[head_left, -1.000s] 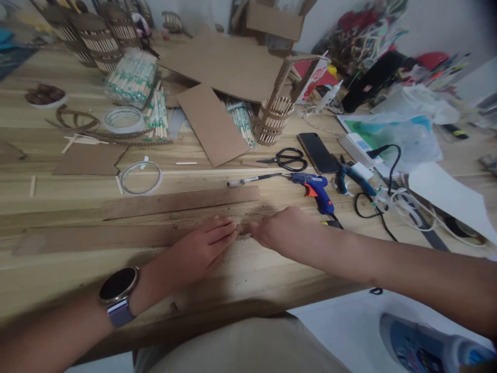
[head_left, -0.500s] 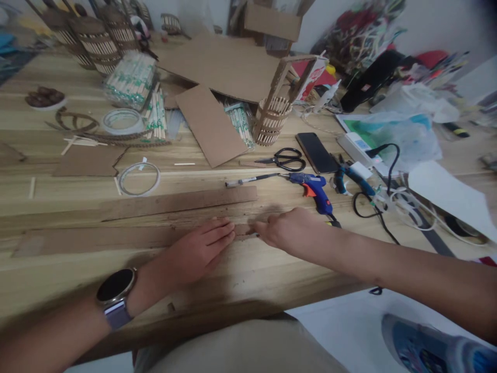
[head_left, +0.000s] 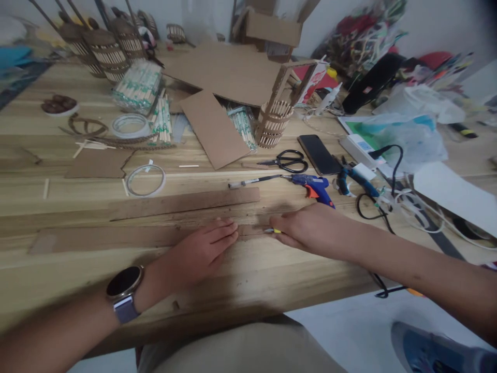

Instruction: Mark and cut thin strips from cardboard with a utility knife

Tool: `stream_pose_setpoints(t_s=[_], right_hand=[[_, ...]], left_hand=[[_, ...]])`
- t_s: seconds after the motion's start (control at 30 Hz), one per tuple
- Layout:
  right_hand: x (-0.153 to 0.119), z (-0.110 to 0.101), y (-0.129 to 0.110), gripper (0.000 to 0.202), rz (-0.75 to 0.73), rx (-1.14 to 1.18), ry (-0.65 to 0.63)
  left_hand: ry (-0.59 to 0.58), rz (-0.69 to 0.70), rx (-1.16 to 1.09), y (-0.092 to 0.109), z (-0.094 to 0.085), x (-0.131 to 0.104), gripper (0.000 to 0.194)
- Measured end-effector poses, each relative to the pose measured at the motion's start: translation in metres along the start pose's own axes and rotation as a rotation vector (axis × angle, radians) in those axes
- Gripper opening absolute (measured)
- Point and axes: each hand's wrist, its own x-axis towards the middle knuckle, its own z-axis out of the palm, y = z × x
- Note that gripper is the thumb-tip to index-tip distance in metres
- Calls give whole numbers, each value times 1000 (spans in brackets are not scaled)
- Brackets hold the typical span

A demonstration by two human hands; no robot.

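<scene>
A long brown cardboard strip [head_left: 112,239] lies along the near part of the wooden table. My left hand [head_left: 207,243] rests flat on it with the fingers stretched out, pressing it down near its right end. In my right hand [head_left: 306,228] is a utility knife [head_left: 273,230]; its blade and a bit of yellow show past the fingers, at the strip's right end. The rest of the knife is hidden in the closed hand. Just beyond lies a second cardboard strip [head_left: 186,203], touched by neither hand.
A blue glue gun [head_left: 312,185], a pen [head_left: 248,181], black-handled scissors [head_left: 291,161] and a phone [head_left: 318,154] lie beyond my right hand. Farther back stand a stick basket [head_left: 275,122] and cardboard sheets [head_left: 215,129]. Pliers [head_left: 355,181] and cables [head_left: 411,207] are at right.
My right hand has moved a little to the right, away from my left hand, and the knife's blade now shows. My left hand stays pressed on the strip. The view has shifted slightly.
</scene>
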Motion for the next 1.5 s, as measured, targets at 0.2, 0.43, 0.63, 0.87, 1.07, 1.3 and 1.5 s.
stream_pose_setpoints(t_s=[0.2, 0.43, 0.63, 0.87, 1.07, 1.3, 1.5], right_hand=[[18, -8, -24, 24, 35, -55, -44], [31, -9, -34, 24, 20, -86, -59], [30, 3, -32, 21, 14, -122, -1], [13, 16, -19, 20, 15, -200, 51], [7, 14, -16, 27, 9, -222, 70], [-16, 21, 9, 27, 82, -220, -38], [-38, 38, 34, 30, 163, -173, -64]], left_hand=[[-15, -33, -14, 1, 4, -2, 40], [-30, -13, 2, 0, 3, -1, 37], [-20, 12, 99, 1, 6, -1, 40], [-82, -9, 151, 4, 7, -1, 40], [-82, -1, 133, 2, 6, -1, 41], [-69, 20, 160, 2, 3, -1, 41], [-36, 37, 194, 0, 7, -2, 40]])
